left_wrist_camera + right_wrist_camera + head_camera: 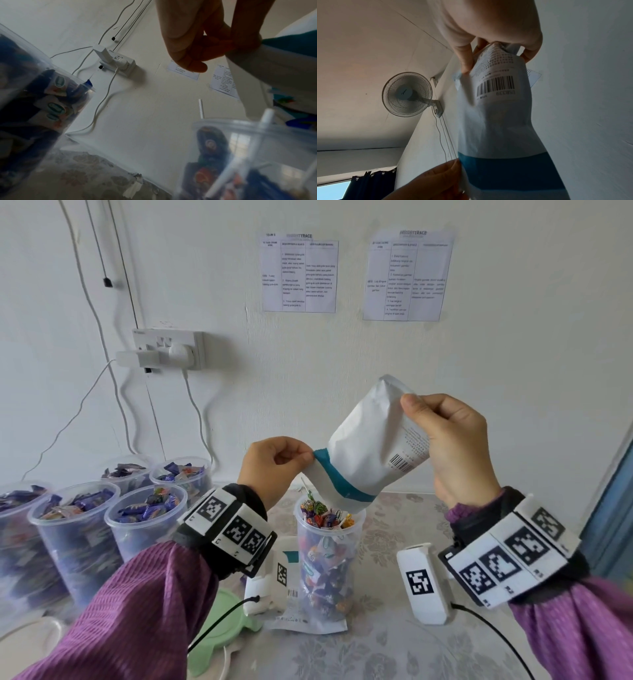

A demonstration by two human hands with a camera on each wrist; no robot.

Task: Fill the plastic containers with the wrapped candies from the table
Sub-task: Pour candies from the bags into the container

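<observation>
**Bag upended over tub**

Held mouth-down above the clear tub (329, 563), a white bag (368, 453) with a teal band near its opening, tilted so the closed end points up and away. Bag mouth just over the tub rim, on the far right side of it. Tub packed nearly to the brim with wrapped candies (323, 517), lollipop sticks poking above the rim.

Right hand (455, 446) above and right of the tub, fingers and thumb curled round the bag's upper end, thumb on the near face beside the barcode. Left hand (274, 465) lower, just left of the bag mouth, thumb and forefinger pinching the bag's edge at the teal band, the other fingers curled in. Seen from the left wrist, that same pinch (240, 40) right at the band.

Below the left hand, on the floral-clothed worktop (383, 652), a flat empty bag (301, 611) lying against the tub's base, and a green lid (219, 631) nearer the left sleeve. Below the right hand, a white marker block (423, 583) standing to the right of the tub.

Well left of the left hand, a cluster of five filled tubs (77, 542), mostly purple wrappers. On the wall beyond both hands, a socket (171, 349) with trailing cables and two printed sheets (299, 273).
</observation>
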